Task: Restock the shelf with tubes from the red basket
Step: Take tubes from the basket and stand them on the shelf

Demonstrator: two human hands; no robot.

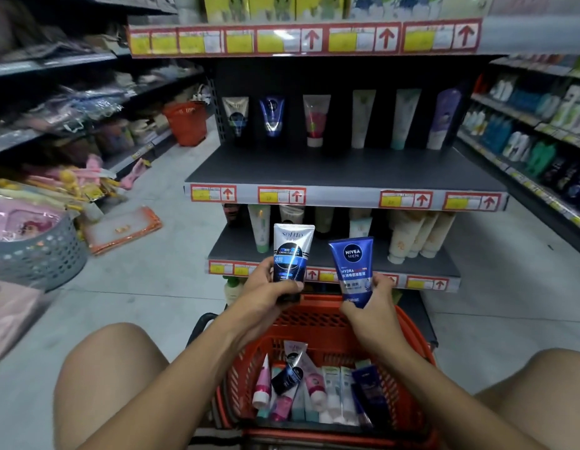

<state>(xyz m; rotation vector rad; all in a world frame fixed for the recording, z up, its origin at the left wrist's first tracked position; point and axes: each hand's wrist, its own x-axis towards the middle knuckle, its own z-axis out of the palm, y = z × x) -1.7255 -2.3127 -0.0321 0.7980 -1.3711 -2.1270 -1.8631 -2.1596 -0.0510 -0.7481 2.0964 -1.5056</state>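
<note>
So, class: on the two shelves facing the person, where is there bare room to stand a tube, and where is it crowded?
Upper shelf: the whole front is bare, bordered by the back row of tubes and the price-label strip. Lower shelf: only a narrow front band; its standing tubes are crowded.

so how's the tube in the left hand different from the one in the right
The Softto tube in the left hand is white on top with a black and blue lower half; the Nivea Men tube in the right hand is blue all over. The Softto stands nearly upright, the Nivea tilts. Both are held cap down above the red basket.
</note>
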